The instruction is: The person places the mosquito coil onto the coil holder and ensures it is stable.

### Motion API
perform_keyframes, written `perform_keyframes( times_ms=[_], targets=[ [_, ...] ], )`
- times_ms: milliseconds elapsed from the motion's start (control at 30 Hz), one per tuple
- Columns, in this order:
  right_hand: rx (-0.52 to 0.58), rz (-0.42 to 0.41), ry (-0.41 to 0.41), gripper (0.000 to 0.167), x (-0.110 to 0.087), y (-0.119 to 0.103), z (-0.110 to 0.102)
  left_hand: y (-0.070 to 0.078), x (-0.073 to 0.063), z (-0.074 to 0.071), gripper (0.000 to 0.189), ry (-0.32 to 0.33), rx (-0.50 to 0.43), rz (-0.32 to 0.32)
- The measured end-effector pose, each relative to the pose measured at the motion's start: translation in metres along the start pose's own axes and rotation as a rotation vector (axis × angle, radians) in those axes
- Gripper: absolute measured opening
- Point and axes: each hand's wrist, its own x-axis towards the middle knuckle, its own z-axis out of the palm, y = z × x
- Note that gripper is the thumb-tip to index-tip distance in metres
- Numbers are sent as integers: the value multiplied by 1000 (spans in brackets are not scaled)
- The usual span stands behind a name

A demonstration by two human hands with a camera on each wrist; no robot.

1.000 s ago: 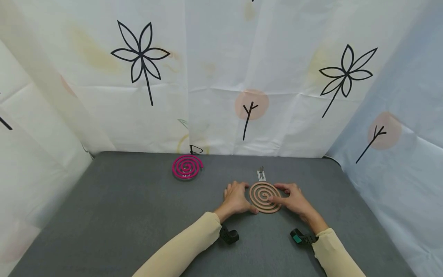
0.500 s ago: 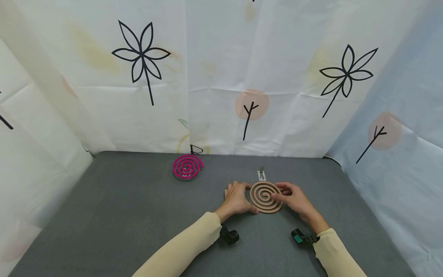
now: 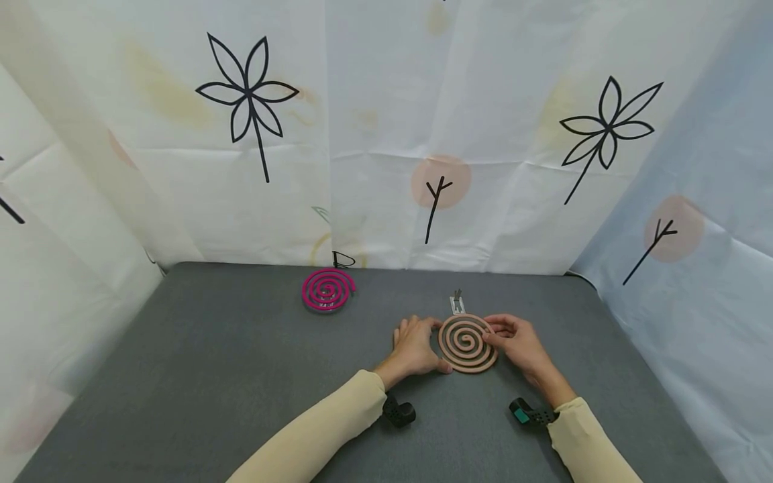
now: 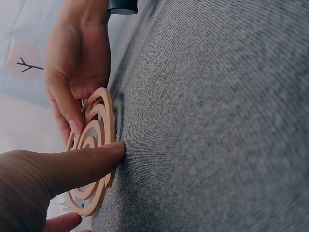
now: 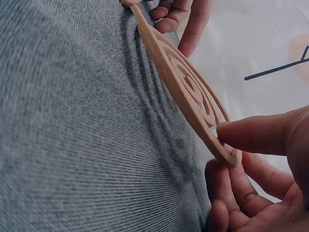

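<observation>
A tan mosquito coil (image 3: 466,341) is held just over the grey tabletop in front of me. My right hand (image 3: 524,347) pinches its right rim, thumb on top and fingers underneath. In the right wrist view the coil (image 5: 166,72) tilts, with a shadow on the cloth below it. My left hand (image 3: 415,347) curves loosely along the left side, holding nothing. Its straight thumb (image 4: 91,162) crosses in front of the coil in the left wrist view, the tip right at the cloth. Behind the coil lies a small silvery metal coil stand (image 3: 457,305).
A pink spiral coil (image 3: 328,290) lies at the back of the grey table (image 3: 199,362), left of my hands. A white curtain (image 3: 374,121) with flower drawings rises behind the table and along both sides.
The tan coil has shifted slightly to the right along with my right hand, whose thumb now lies nearer the rim. My left hand has hardly moved.
</observation>
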Motion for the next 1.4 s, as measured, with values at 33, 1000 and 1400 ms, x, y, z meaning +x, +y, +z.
perform_keyframes(
  times_ms=[33, 1000, 1400],
  targets=[
    [7, 3, 2, 37, 0, 0, 0, 0, 0, 0, 79, -1, 0, -1],
    [211, 37, -20, 45, 1, -2, -3, -5, 9, -1, 24, 37, -338, -15],
    [259, 40, -38, 48, 1, 0, -4, -3, 12, 1, 14, 78, -525, -96]
  ],
)
